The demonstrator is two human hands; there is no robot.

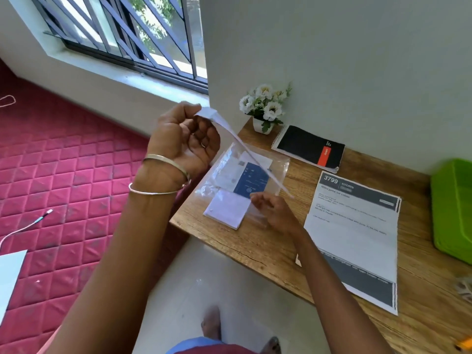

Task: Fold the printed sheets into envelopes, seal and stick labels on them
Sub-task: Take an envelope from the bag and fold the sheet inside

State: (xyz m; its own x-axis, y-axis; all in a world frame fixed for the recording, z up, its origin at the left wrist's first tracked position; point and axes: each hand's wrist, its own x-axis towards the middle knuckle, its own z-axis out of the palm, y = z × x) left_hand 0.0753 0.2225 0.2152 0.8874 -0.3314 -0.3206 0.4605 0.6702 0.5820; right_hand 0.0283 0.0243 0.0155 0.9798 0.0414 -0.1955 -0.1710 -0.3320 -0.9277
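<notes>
Above the desk (255,251), raised left hand (184,139) pinches a paper strip (245,146).

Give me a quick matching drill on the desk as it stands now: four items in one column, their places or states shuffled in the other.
Items:
1. printed sheet
2. paper strip
3. spiral notebook
4. flower pot

Places/states:
A. at the desk's back corner by the wall
B. lying flat on the desk, near the green tray
C. held up in the left hand
D. closed, just right of the flowers

Pairs: 1-B, 2-C, 3-D, 4-A
</notes>
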